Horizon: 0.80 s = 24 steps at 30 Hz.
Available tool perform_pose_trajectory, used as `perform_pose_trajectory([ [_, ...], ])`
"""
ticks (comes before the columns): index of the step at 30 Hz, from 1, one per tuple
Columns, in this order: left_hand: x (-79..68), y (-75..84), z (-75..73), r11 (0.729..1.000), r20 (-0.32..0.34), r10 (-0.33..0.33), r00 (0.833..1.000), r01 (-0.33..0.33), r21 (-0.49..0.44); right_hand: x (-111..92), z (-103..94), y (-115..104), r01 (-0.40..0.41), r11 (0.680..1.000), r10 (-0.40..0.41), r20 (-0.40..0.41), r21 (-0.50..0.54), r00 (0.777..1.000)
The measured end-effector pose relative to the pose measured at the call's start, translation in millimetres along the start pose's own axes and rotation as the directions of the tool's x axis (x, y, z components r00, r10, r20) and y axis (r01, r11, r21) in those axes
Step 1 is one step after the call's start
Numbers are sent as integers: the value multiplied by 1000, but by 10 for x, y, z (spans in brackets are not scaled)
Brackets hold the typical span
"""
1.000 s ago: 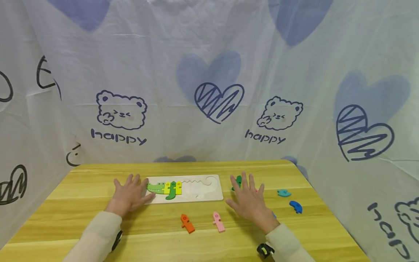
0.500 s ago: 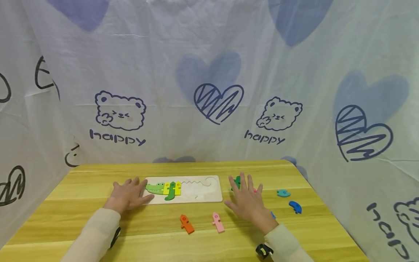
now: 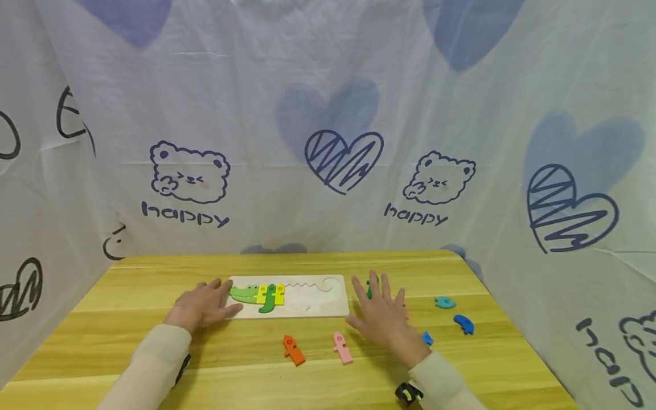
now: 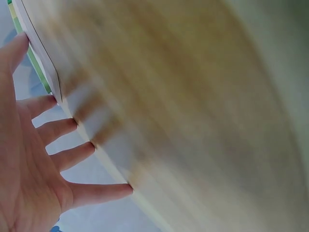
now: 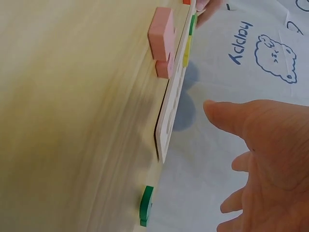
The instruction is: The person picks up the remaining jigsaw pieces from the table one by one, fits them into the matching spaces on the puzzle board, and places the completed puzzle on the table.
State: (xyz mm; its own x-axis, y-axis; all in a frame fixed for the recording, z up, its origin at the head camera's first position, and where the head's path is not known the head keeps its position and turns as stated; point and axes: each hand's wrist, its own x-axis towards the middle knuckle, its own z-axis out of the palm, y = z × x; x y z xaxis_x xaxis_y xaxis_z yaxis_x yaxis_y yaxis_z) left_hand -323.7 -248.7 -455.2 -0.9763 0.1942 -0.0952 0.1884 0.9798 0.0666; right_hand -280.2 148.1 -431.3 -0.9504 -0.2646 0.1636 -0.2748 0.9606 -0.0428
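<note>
A wooden puzzle board lies flat on the table. Its left part bears a green crocodile head, yellow body pieces and a green leg piece. My left hand rests at the board's left end, thumb and index finger at its edge; in the left wrist view the other fingertips touch the table. Fingers spread and holding nothing, my right hand hovers right of the board. It partly covers a dark green piece and a pinkish-red one. A pink piece lies in front of the board.
An orange puzzle piece lies left of the pink one. Farther right are a teal piece, a blue curved piece and another blue piece by the right wrist. A printed cloth hangs behind the table.
My right hand has drifted slightly left, uncovering more of the blue piece by its wrist. The left hand stays at the board's end, and the puzzle pieces lie as before.
</note>
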Motion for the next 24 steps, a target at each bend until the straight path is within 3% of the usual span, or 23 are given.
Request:
perform_pose_trajectory([
  [8, 39, 4, 26, 998, 16, -29, 999, 30, -47, 39, -32, -129, 45, 998, -47, 31, 53, 998],
  [13, 26, 19, 5, 998, 23, -39, 999, 40, -51, 41, -98, -224, 123, 980, -137, 83, 153, 987],
  [17, 22, 42, 4, 998, 28, -51, 998, 52, -45, 63, -114, -282, 233, 955, -255, 112, 183, 960],
  [24, 2, 59, 33, 997, 21, -59, 998, 60, -50, 117, -84, -380, 395, 898, -425, 150, 196, 893],
])
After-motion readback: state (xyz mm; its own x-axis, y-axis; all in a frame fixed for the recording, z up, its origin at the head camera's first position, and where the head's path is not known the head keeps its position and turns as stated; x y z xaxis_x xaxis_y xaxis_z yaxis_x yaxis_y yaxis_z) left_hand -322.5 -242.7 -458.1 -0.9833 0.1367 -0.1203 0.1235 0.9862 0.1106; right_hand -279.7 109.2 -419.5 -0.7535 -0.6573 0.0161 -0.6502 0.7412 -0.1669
